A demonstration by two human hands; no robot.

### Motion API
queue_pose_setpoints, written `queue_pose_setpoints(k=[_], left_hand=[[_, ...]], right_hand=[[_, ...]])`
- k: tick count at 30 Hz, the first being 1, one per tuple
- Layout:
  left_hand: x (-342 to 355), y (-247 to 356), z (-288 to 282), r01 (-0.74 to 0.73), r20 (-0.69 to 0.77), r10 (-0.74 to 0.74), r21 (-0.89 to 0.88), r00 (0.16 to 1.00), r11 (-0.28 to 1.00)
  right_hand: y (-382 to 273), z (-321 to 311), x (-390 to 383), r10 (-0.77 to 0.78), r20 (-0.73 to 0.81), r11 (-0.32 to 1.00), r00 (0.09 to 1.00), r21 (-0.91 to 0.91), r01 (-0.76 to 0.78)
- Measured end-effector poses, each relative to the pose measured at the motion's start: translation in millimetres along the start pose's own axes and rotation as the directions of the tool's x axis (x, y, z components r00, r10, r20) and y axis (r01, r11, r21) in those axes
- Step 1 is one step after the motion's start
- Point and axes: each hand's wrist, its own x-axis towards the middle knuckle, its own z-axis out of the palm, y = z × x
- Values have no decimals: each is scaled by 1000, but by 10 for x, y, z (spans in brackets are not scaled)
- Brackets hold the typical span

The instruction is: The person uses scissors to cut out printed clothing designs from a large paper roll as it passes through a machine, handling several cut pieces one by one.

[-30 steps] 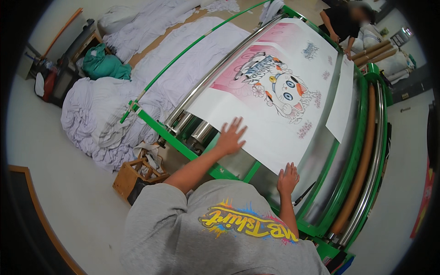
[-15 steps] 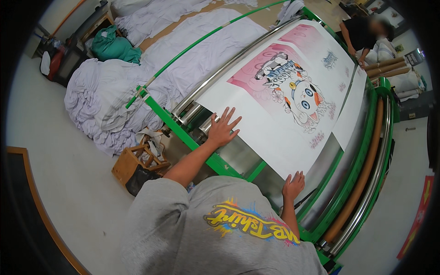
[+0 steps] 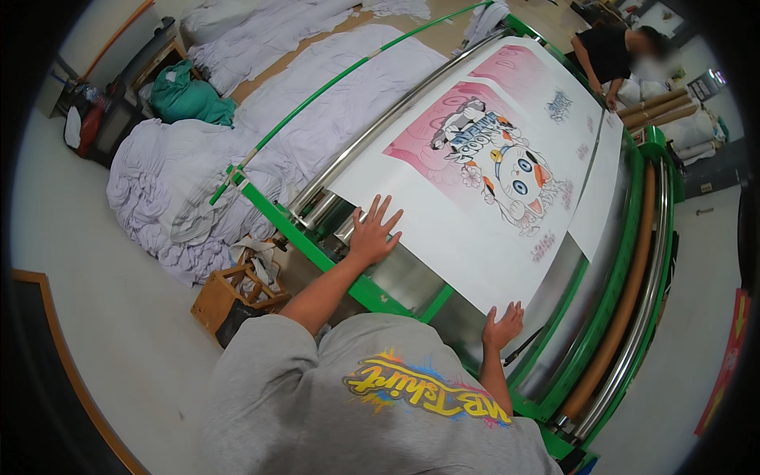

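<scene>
My two bare hands are apart and open, fingers spread, closed on nothing; the left hand is at the near edge of the big white sheet printed with pink panels and a cartoon cat, the right hand by its near right corner; I cannot tell how firmly either presses. Largest before me is the long green metal-framed machine with shiny steel rollers; the printed sheet lies across its top, running from my hands toward the far end, where a co-worker in a black top leans in; a narrower plain white sheet lies along its right side. I judge the printed sheet light for its size, thin and paper-like, stiff enough to lie flat yet quick to crease; it would probably slide easily, so flat palms should steer it; for lifting, I would take both near corners, thumbs above, fingers below; smallest, the clusters of pinkish-purple marks near its right edge might smudge if rubbed.
</scene>
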Motion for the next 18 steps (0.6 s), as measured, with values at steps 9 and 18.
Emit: queue_pose_setpoints(k=[9,18], left_hand=[[14,12,-15,26,-25,-26,-22,999,999],[7,9,-2,0,-41,1,15,999,1000]], right_hand=[[22,55,-20,42,-22,997,999,65,-40],[-86,-34,-6,81,-42,990,996,121,-75]])
